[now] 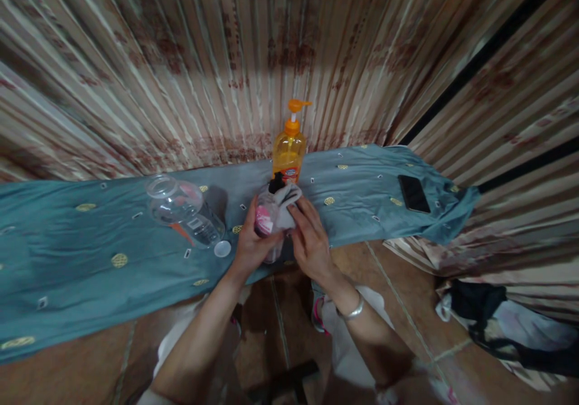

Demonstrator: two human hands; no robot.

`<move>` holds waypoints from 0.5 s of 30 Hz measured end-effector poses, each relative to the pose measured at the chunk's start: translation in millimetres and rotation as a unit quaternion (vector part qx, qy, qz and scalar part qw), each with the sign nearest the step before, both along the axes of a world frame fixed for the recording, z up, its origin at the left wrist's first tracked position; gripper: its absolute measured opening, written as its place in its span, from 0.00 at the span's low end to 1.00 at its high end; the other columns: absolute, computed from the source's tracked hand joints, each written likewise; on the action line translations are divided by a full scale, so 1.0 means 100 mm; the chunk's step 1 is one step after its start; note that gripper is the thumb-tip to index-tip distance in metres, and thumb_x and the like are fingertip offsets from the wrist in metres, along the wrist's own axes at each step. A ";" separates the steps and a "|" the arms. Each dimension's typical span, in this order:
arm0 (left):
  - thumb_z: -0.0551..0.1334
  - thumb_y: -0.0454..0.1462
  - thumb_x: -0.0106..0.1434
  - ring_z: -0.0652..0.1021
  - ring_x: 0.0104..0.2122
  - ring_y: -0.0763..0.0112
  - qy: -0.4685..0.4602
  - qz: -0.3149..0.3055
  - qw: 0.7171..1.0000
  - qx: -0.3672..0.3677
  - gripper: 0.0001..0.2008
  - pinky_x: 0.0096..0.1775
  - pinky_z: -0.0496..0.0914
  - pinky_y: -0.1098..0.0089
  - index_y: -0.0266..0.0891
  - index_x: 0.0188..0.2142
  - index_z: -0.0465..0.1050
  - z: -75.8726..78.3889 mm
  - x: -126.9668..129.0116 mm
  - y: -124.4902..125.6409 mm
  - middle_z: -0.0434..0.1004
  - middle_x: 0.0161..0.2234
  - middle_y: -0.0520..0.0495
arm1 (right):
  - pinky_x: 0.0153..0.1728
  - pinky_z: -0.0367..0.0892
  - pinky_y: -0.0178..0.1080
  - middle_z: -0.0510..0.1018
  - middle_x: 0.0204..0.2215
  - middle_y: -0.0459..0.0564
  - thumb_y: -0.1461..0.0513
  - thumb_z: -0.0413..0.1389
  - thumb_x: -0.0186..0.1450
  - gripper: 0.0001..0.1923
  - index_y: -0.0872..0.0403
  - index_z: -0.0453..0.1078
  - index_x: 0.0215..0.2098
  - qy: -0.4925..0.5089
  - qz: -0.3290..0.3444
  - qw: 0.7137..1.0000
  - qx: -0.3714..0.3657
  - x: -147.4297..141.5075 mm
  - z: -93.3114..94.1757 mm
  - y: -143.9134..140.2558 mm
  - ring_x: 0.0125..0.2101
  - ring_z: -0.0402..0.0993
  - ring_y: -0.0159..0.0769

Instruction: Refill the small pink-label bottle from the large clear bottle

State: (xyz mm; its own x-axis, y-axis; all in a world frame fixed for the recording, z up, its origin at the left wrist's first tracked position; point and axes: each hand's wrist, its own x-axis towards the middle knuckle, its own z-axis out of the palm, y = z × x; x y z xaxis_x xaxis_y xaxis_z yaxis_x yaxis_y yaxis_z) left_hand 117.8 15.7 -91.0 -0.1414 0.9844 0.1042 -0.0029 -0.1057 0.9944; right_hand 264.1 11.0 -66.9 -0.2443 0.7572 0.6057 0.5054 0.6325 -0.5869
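Note:
Above the near edge of the cloth-covered bench, my left hand point(250, 242) is closed around a small clear bottle point(264, 220) with a pink label and a black top. My right hand point(313, 242) pinches a light grey cloth point(286, 207) against the bottle's upper side. Right behind them stands a pump bottle point(289, 150) of orange-yellow liquid. To the left is a large clear plastic container point(178, 203) with an open round mouth. A round white cap point(222, 249) lies beside its base.
A blue-green cloth with yellow prints covers the bench point(113, 230). A black phone point(414, 194) lies near its right end. Pleated curtains point(203, 61) hang close behind. Dark and light clothes point(511, 320) lie in a heap at lower right, on the tiled floor point(357, 272).

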 end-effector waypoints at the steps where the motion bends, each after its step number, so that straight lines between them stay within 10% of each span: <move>1: 0.70 0.38 0.44 0.66 0.56 0.63 -0.010 -0.011 1.000 -0.012 0.47 0.58 0.58 0.61 0.45 0.61 0.50 0.03 0.00 -0.02 0.62 0.58 0.44 | 0.59 0.56 0.50 0.61 0.59 0.52 0.67 0.43 0.65 0.25 0.50 0.57 0.60 0.047 -0.001 0.998 -0.036 0.02 0.00 0.03 0.60 0.54 0.38; 7: 0.72 0.38 0.40 0.70 0.52 0.58 -0.096 -0.116 0.985 -0.085 0.42 0.54 0.63 0.59 0.41 0.56 0.59 0.15 0.13 -0.15 0.69 0.52 0.42 | 0.45 0.68 0.39 0.78 0.39 0.45 0.61 0.49 0.61 0.17 0.48 0.70 0.47 0.245 0.027 0.932 -0.266 0.17 0.01 0.23 0.42 0.71 0.34; 15: 0.71 0.41 0.39 0.75 0.39 0.60 -0.128 -0.208 0.959 -0.142 0.35 0.45 0.68 0.60 0.37 0.48 0.67 0.20 0.29 -0.31 0.76 0.38 0.44 | 0.21 0.62 0.30 0.73 0.20 0.40 0.62 0.53 0.54 0.11 0.52 0.74 0.34 0.291 0.163 0.846 -0.415 0.43 0.06 0.45 0.19 0.65 0.27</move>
State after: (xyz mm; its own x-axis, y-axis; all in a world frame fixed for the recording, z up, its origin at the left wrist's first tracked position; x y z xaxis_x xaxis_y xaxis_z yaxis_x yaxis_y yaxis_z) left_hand 146.3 -15.6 -70.9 0.2844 0.9450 -0.1613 -0.2338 0.2316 0.9443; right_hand 307.2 56.2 -60.9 -0.3648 0.9310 -0.0118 -0.1450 -0.0693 -0.9870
